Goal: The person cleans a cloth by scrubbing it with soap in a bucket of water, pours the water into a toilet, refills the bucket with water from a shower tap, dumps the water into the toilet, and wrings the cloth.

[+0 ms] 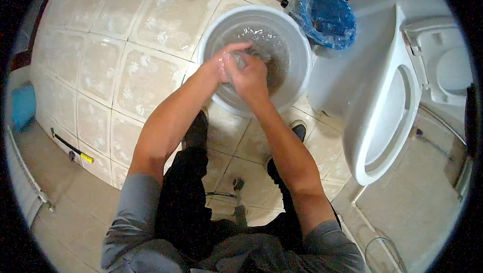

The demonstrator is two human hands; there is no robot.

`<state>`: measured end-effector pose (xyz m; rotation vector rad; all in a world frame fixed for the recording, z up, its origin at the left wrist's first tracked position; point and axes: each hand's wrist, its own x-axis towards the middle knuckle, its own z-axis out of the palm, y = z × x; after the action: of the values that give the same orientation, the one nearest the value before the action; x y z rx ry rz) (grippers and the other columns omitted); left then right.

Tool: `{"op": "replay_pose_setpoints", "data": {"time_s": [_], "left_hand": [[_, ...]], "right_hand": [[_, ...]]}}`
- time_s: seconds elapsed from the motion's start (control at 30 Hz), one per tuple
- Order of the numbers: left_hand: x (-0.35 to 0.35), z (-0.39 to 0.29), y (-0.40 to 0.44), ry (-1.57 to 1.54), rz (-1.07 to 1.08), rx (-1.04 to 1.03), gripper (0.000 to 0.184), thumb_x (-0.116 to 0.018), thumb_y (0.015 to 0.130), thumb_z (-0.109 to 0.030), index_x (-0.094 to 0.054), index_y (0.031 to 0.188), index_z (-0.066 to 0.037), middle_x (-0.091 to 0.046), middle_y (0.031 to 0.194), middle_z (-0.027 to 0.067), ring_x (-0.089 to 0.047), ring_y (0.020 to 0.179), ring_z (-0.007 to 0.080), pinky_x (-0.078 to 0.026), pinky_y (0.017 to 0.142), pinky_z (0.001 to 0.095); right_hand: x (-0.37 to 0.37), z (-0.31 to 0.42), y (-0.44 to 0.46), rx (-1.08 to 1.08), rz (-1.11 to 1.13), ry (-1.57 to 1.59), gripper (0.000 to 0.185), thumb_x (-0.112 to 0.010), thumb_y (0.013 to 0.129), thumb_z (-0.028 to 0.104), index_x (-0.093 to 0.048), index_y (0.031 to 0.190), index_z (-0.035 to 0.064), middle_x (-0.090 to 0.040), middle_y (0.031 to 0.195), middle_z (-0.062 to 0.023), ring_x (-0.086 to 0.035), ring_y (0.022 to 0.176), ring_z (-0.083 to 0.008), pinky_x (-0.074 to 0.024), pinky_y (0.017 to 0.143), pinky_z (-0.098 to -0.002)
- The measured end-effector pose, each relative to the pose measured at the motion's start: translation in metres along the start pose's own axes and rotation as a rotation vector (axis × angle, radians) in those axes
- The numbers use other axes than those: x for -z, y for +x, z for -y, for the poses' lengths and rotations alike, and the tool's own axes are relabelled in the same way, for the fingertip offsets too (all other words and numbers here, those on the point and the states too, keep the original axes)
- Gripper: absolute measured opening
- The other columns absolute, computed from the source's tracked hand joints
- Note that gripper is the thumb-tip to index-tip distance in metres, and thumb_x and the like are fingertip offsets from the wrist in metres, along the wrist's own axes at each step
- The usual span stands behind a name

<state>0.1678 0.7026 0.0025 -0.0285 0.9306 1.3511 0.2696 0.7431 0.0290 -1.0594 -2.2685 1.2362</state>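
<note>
Over a large white basin (209, 24) of murky, glinting water, my two hands meet near its front left side. My left hand (223, 66) looks wet and has one digit stretched out toward the water; its other fingers are mostly hidden. My right hand (250, 78) curls in against it with bent fingers. Between them shows a small greyish wet patch (238, 60), whose kind I cannot make out. Beneath the hands, something dark and blurred shows in the water.
A bin with a blue liner (329, 19) stands right of the basin, beside a white toilet (375, 172). A floor tap or pipe fitting (238, 185) lies between my feet. A yellow-ended black tool (86, 158) and a blue container (23, 106) are at left.
</note>
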Motion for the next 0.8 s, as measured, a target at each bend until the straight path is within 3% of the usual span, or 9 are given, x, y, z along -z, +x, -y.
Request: {"op": "replay_pose_setpoints", "data": {"time_s": [0.27, 0.4, 0.47, 0.5, 0.57, 0.6, 0.67, 0.73, 0.8], "left_hand": [[0.004, 0.038, 0.046, -0.013, -0.248, 0.019, 0.049, -0.053, 0.094, -0.045, -0.059, 0.119, -0.004, -0.063, 0.111, 0.0168, -0.06, 0.104, 0.0302, -0.048, 0.09, 0.0451], [-0.014, 0.037, 0.034, 0.07, -0.47, -0.074, 0.052, -0.049, 0.096, -0.047, -0.056, 0.124, -0.004, -0.061, 0.117, 0.0177, -0.057, 0.11, 0.0302, -0.046, 0.091, 0.046], [-0.017, 0.04, 0.032, -0.174, -0.301, -0.067, 0.055, -0.046, 0.096, -0.049, -0.054, 0.13, -0.006, -0.058, 0.125, 0.0192, -0.054, 0.115, 0.033, -0.045, 0.092, 0.0489], [-0.005, 0.048, 0.034, -0.18, -0.3, -0.063, 0.055, -0.046, 0.096, -0.049, -0.054, 0.13, -0.006, -0.058, 0.125, 0.0192, -0.054, 0.115, 0.033, -0.045, 0.092, 0.0489], [0.022, 0.055, 0.037, 0.23, -0.409, -0.188, 0.064, -0.041, 0.097, -0.054, -0.046, 0.139, -0.007, -0.05, 0.136, 0.021, -0.051, 0.121, 0.0353, -0.044, 0.096, 0.0511], [0.022, 0.053, 0.034, 0.225, -0.397, -0.185, 0.064, -0.041, 0.097, -0.054, -0.046, 0.139, -0.007, -0.05, 0.136, 0.021, -0.051, 0.121, 0.0353, -0.044, 0.096, 0.0511], [0.028, 0.051, 0.032, 0.16, -0.476, -0.048, 0.07, -0.036, 0.096, -0.06, -0.04, 0.145, -0.009, -0.044, 0.143, 0.0203, -0.045, 0.129, 0.0348, -0.04, 0.102, 0.0524], [0.037, 0.053, 0.034, 0.121, -0.476, 0.077, 0.078, -0.031, 0.095, -0.066, -0.032, 0.151, -0.012, -0.037, 0.149, 0.019, -0.039, 0.136, 0.0341, -0.036, 0.108, 0.0534], [0.032, 0.045, 0.032, -0.219, -0.187, 0.216, 0.084, -0.028, 0.092, -0.073, -0.031, 0.151, -0.014, -0.032, 0.153, 0.0168, -0.034, 0.139, 0.0372, -0.029, 0.111, 0.056]], "right_hand": [[-0.008, -0.041, 0.015, -0.165, -0.154, -0.242, 0.054, -0.059, 0.091, 0.046, -0.067, 0.075, -0.0052, -0.067, 0.074, -0.0255, -0.068, 0.073, -0.037, -0.0488, 0.066, -0.0483], [0.008, -0.092, 0.042, -0.265, -0.229, 0.017, 0.058, -0.057, 0.092, 0.05, -0.068, 0.076, -0.004, -0.067, 0.074, -0.0251, -0.067, 0.074, -0.0397, -0.0489, 0.071, -0.0492], [0.025, -0.092, 0.042, -0.425, 0.04, -0.304, 0.062, -0.043, 0.095, 0.057, -0.07, 0.102, 0.0018, -0.067, 0.096, -0.0234, -0.063, 0.094, -0.0429, -0.0471, 0.089, -0.0507], [0.026, -0.105, 0.04, -0.428, 0.043, -0.31, 0.062, -0.043, 0.095, 0.057, -0.07, 0.102, 0.0018, -0.067, 0.096, -0.0234, -0.063, 0.094, -0.0429, -0.0471, 0.089, -0.0507], [0.025, -0.14, 0.037, -0.402, -0.099, -0.388, 0.059, -0.056, 0.091, 0.053, -0.063, 0.118, 0.0014, -0.063, 0.112, -0.0259, -0.059, 0.104, -0.0431, -0.0438, 0.095, -0.0504], [0.026, -0.145, 0.031, -0.405, -0.105, -0.399, 0.059, -0.056, 0.091, 0.053, -0.063, 0.118, 0.0014, -0.063, 0.112, -0.0259, -0.059, 0.104, -0.0431, -0.0438, 0.095, -0.0504], [0.019, -0.146, 0.012, 0.003, -0.334, -0.586, 0.06, -0.067, 0.086, 0.044, -0.056, 0.129, 0.003, -0.06, 0.119, -0.0272, -0.058, 0.108, -0.0433, -0.0437, 0.096, -0.0504], [-0.004, -0.124, 0.001, 0.014, -0.278, -0.703, 0.061, -0.071, 0.085, 0.039, -0.054, 0.132, 0.0025, -0.059, 0.124, -0.0251, -0.057, 0.112, -0.04, -0.0436, 0.098, -0.0471], [-0.023, -0.125, 0.005, 0.028, -0.221, -0.815, 0.064, -0.074, 0.083, 0.033, -0.052, 0.134, 0.0019, -0.057, 0.128, -0.023, -0.056, 0.116, -0.0367, -0.0436, 0.099, -0.0438]]}}
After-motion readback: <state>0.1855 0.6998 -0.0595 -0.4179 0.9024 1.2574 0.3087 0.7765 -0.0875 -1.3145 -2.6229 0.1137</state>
